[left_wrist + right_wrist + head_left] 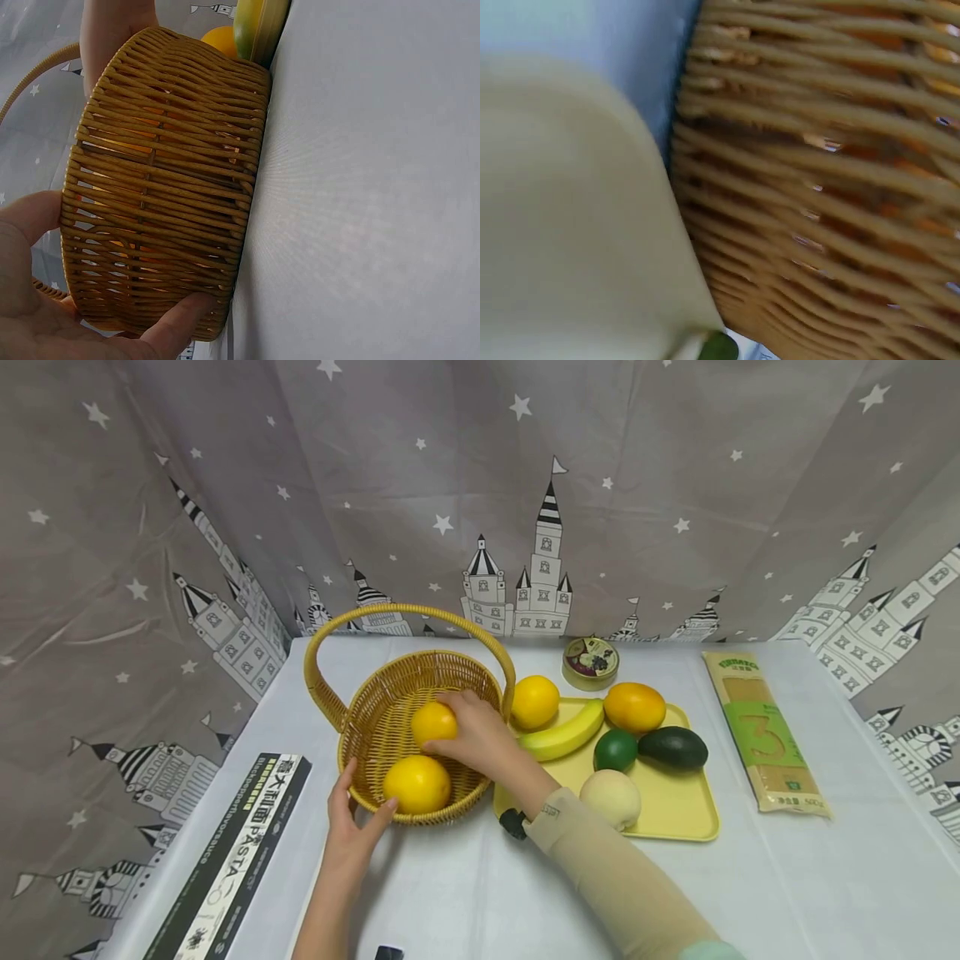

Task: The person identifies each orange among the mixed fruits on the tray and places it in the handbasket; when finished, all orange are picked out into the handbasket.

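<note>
Left of centre in the frame, work looks partway; one orange (417, 785) lies in the wicker basket (390, 693); right hand (476, 731) grasps a second orange (433, 724) inside, unreleased; left hand (354, 827) grips the basket's rim; right of centre, a third orange (535, 702), banana (566, 735), mango (634, 707) and avocado (672, 748) remain at the yellow tray (678, 802).

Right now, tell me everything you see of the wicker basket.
The basket looks like golden-brown woven wicker, with gaps between strands, a round rim and one raised, arched handle. It stands upright on the white table, left of the yellow tray. Inside are two yellow-orange fruits: a near fruit, and a far fruit that the right hand grips. The left hand holds the basket's near-left side, touching rim and outer wall.
</note>
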`<state>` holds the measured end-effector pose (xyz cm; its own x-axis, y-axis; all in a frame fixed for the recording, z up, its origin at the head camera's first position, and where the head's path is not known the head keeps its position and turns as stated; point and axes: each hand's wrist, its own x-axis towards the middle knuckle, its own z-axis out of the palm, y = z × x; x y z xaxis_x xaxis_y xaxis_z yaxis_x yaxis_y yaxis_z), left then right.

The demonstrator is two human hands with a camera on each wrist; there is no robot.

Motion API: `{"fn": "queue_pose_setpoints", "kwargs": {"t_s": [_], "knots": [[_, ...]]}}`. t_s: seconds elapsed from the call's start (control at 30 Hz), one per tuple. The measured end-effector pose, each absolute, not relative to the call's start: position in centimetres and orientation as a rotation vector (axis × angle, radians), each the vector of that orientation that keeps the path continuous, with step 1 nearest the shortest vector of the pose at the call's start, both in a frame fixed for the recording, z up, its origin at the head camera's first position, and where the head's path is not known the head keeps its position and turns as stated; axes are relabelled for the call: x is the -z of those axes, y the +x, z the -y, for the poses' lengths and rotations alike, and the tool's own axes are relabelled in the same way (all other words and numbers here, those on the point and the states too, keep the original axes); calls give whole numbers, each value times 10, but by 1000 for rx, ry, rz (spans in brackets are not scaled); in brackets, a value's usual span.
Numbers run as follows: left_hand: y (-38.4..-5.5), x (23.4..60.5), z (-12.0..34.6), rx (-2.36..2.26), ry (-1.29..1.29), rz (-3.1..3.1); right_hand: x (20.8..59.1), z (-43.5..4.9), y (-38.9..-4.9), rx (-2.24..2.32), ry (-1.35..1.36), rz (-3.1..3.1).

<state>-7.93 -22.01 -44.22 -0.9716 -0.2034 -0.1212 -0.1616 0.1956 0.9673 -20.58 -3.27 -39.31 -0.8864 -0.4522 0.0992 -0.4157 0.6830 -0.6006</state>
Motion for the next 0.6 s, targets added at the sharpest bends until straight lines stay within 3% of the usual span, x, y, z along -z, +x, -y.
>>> {"fn": "queue_pose_setpoints", "kwargs": {"t_s": [0.6], "knots": [[-79,442,219,1935,344,2371,399,39,-206,804,-683,-2839]]}}
